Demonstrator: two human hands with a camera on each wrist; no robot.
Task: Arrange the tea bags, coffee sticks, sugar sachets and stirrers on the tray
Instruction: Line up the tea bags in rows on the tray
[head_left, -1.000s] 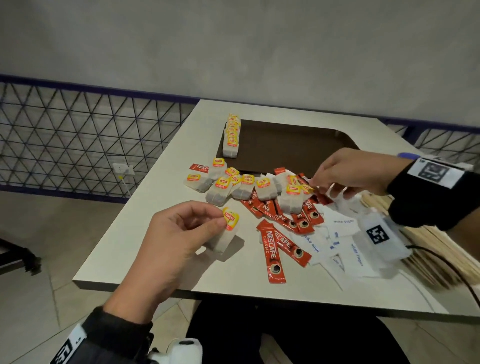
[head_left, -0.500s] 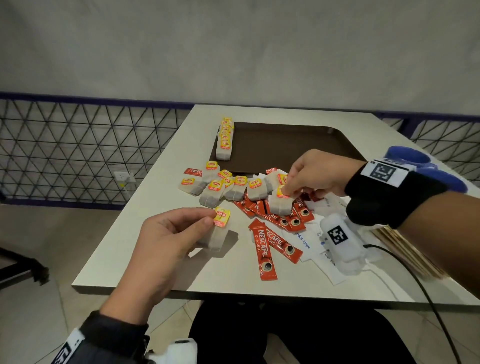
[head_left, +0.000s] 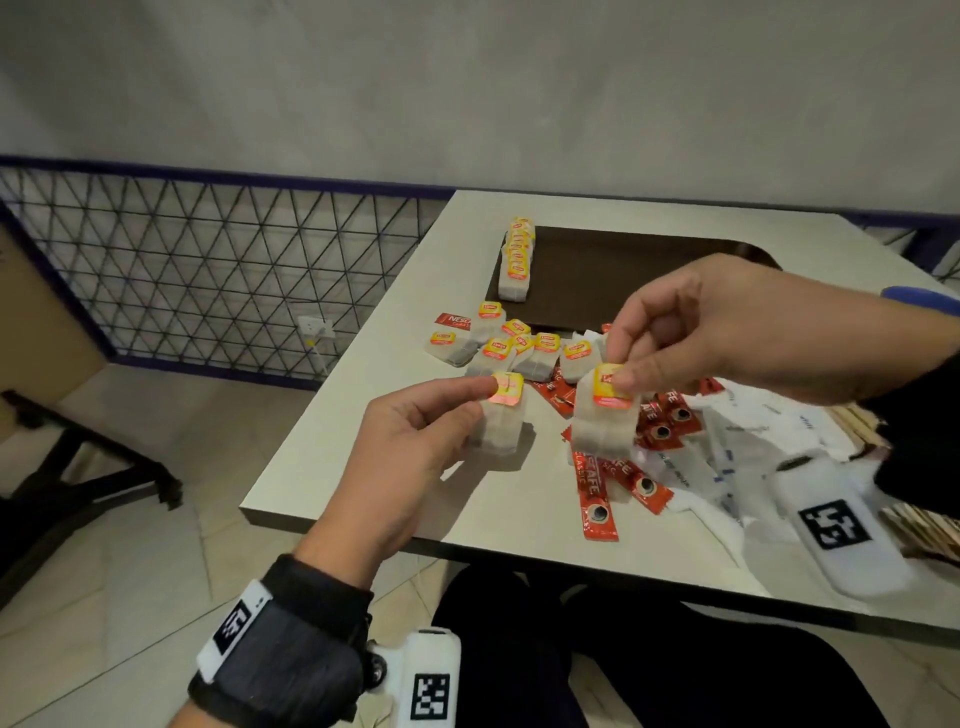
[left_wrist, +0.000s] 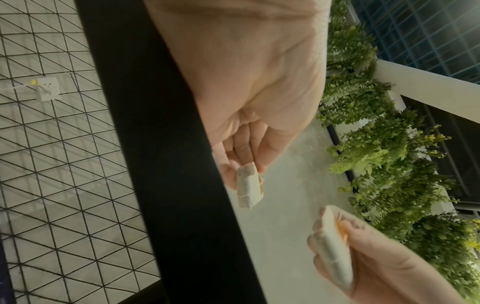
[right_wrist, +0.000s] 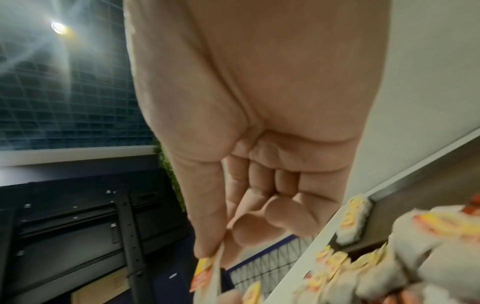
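Note:
My left hand (head_left: 470, 397) pinches a tea bag (head_left: 501, 421) by its yellow tag above the table's near left part; the same tea bag (left_wrist: 248, 186) shows in the left wrist view. My right hand (head_left: 621, 374) pinches a second tea bag (head_left: 605, 415) just to the right, lifted over the red coffee sticks (head_left: 597, 488). A row of tea bags (head_left: 516, 260) stands along the brown tray's (head_left: 623, 280) left edge. Loose tea bags (head_left: 519, 348) lie in front of the tray. White sugar sachets (head_left: 727, 457) and wooden stirrers (head_left: 857, 431) lie at the right.
The white table (head_left: 363, 447) ends close to me and at the left, with tiled floor below. A black wire-mesh fence (head_left: 208, 270) runs behind on the left. A blue object (head_left: 922, 299) sits at the far right edge.
My right hand has picked a tea bag out of the pile and lifted it toward the left hand. The left hand still holds its tea bag, raised slightly.

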